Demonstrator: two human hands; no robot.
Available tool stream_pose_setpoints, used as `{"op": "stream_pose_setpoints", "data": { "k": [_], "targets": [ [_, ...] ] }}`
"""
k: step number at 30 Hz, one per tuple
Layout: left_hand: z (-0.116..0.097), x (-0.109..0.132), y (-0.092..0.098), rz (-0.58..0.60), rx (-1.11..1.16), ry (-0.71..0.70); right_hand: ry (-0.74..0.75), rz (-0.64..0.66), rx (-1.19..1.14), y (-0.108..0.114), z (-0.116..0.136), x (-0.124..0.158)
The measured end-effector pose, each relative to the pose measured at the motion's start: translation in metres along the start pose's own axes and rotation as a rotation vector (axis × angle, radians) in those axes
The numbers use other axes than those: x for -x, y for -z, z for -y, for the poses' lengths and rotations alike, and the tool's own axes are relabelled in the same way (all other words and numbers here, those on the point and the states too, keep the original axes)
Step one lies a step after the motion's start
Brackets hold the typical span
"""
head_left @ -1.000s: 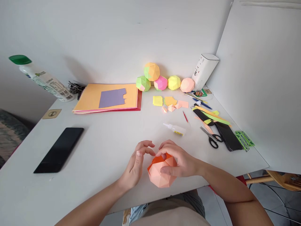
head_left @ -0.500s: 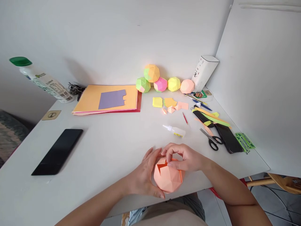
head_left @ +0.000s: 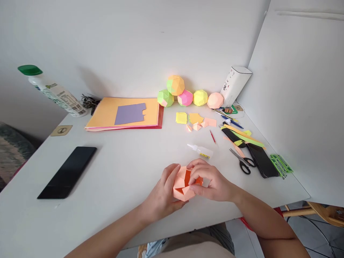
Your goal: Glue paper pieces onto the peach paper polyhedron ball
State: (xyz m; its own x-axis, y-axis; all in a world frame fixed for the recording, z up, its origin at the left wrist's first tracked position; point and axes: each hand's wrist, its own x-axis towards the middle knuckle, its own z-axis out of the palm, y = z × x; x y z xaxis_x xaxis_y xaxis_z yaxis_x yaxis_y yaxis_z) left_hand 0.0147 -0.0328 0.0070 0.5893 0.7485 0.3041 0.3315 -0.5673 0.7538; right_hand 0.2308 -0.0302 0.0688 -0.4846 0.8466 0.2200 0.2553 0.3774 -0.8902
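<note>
A peach paper ball (head_left: 183, 186) with an open orange gap sits between both hands near the table's front edge. My left hand (head_left: 162, 195) cups its left side and underside, fingers curled round it. My right hand (head_left: 212, 181) grips it from the right, fingertips pressed at the gap on top. A small glue bottle (head_left: 201, 151) lies just beyond the hands. Black scissors (head_left: 242, 161) lie to the right of it.
Several finished paper balls (head_left: 185, 96) line the back wall beside a white box (head_left: 234, 84). Small paper pieces (head_left: 195, 120), a coloured paper stack (head_left: 126, 113), a black phone (head_left: 68, 171), a green-capped bottle (head_left: 53, 91), and pens, strips and a second phone (head_left: 262, 159) at right.
My left hand went from apart to cupping the ball. The ball has been turned in both hands, so its orange gap now faces up and toward me.
</note>
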Motion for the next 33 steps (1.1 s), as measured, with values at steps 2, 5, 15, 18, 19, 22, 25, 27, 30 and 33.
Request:
{"op": "stream_pose_setpoints", "data": {
  "k": [2,5,15,18,19,22,25,27,30,33],
  "targets": [
    [0.001,0.0,0.001,0.003,-0.062,-0.037,0.003,-0.004,0.033,-0.002,0.0,0.0],
    [0.003,0.001,0.003,0.026,-0.105,-0.064,0.002,-0.002,0.071,-0.004,0.002,0.0],
    [0.002,-0.001,0.004,0.047,-0.175,-0.133,-0.048,-0.059,0.129,-0.012,0.001,0.0],
    [0.002,-0.002,0.003,0.011,-0.217,-0.142,-0.045,-0.058,0.128,-0.014,0.001,0.001],
    [0.001,-0.002,0.003,-0.009,-0.232,-0.149,-0.054,-0.055,0.125,-0.015,0.001,0.001],
    [0.001,-0.003,0.002,-0.065,-0.279,-0.177,-0.088,-0.049,0.105,-0.015,0.003,0.002],
    [0.001,-0.003,0.0,-0.09,-0.33,-0.198,-0.098,-0.051,0.058,-0.016,0.005,0.001],
    [0.002,-0.003,0.0,-0.093,-0.356,-0.204,-0.126,-0.062,0.011,-0.017,0.006,0.001],
    [0.003,-0.002,-0.001,-0.093,-0.377,-0.205,-0.243,-0.108,-0.093,-0.019,0.008,0.002],
    [0.003,-0.001,-0.001,-0.086,-0.38,-0.191,-0.347,-0.139,-0.181,-0.021,0.009,0.003]
  ]
}}
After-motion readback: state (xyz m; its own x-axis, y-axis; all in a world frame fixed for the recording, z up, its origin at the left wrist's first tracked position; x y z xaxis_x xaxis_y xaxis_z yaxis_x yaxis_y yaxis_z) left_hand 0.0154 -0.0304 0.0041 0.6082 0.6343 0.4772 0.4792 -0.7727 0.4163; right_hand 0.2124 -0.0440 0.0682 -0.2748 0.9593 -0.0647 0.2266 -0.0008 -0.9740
